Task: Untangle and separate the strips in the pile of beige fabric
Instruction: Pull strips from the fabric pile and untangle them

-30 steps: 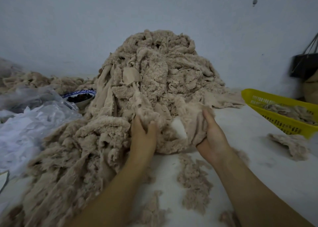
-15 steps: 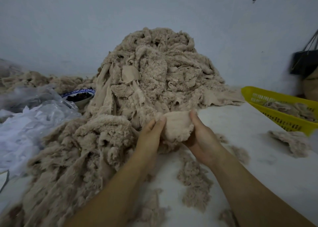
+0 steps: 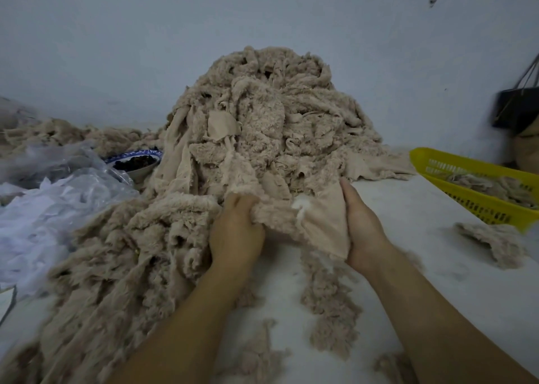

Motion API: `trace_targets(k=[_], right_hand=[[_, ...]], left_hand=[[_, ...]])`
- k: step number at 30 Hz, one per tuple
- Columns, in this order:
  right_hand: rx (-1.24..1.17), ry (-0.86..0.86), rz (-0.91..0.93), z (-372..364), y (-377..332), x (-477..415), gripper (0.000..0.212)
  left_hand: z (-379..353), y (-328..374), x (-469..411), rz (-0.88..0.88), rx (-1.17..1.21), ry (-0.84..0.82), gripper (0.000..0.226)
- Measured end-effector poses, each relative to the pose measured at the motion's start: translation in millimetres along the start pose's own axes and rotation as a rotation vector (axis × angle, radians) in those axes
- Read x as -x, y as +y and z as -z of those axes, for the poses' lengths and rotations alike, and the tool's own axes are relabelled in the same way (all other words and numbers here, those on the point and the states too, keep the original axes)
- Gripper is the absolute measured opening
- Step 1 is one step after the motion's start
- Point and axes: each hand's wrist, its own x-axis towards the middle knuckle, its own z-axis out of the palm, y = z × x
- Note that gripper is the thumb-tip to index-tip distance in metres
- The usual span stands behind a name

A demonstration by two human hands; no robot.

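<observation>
Where white surface (image 3: 408,238) meets pale wall (image 3: 116,48), the fabric pile (image 3: 262,121) rises.

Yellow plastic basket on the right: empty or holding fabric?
Not empty: beige fluffy fabric scraps lie inside the yellow slotted plastic basket; its right end runs out of frame, so cannot tell there.

One view only: wide-angle head cam, looked forward and down across the table (image 3: 408,238). Sat close, left hand (image 3: 236,232), right hand (image 3: 363,226) and pile (image 3: 262,127) centre-frame, wall (image 3: 116,48) behind.
</observation>
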Motion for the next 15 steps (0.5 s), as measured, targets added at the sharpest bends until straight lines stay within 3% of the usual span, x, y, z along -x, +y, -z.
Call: trace_targets(k=[2,4,6,9,12,15], right_hand=[[0.507,0.131,0.169,-1.9,4.5,-0.4,0.059],[0.935,0.105,0.393,-4.1,16.3,-1.1,0.046],[0.934,-0.039,0.479,-7.5,26.4,-0.1,0.043],[0.706,-0.211,0.456,-13.6,30.9,3.2,0.049],[0.794,-0.249,0.373,-14.3,33.2,4.1,0.056],[0.915,-0.184,0.392,-14.9,33.2,2.0,0.047]], left_hand=[[3.7,-4.2,0.0,0.077,0.247,0.096,0.036],[4.8,1.6,2.1,0.031,0.354,0.133,0.036],[1.3,11.6,5.7,-0.102,0.371,0.123,0.034],[-6.3,25.9,13.3,-0.247,0.443,-0.023,0.032],[-5.9,27.4,15.0,-0.106,0.643,-0.104,0.03],[-6.8,21.7,10.1,0.141,0.802,-0.023,0.013]])
